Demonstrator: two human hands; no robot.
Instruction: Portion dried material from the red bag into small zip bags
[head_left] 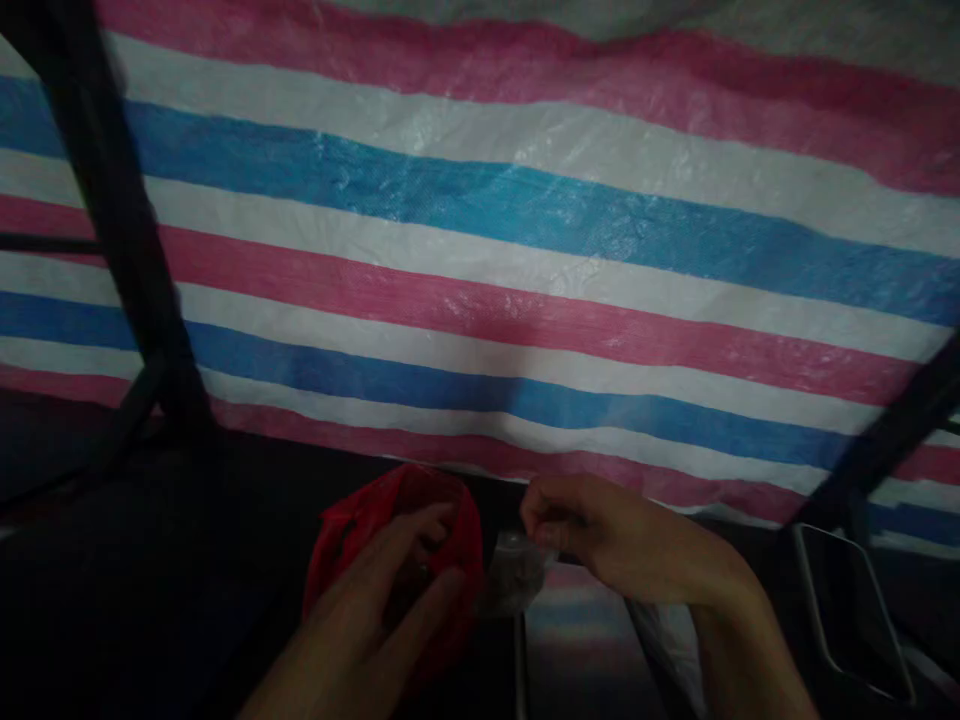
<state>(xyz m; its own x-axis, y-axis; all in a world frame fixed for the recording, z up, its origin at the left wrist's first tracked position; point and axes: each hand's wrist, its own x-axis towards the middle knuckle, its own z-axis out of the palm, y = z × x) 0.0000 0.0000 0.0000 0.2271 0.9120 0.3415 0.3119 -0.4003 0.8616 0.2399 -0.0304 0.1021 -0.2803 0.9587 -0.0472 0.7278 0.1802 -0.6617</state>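
A small clear bag [516, 572] hung between the two hands, its upper edge pinched between thumb and fingers of the right hand [622, 540]. Its contents were too dim for me to make out, and I couldn't tell whether it touched the red bag [352, 525] beside it. That red bag gaped around the left hand [382, 600], whose fingers and thumb stood apart inside the mouth; whatever lay deeper in was lost in shadow. Below the right hand lay a glossy flat panel [585, 640] mirroring coloured stripes, with crumpled clear plastic [675, 640] by the wrist. Farther right of that hand, a phone [855, 610] lay dark-screened on the black bench [262, 490]. Beyond both hands hung a striped tarp [480, 300].
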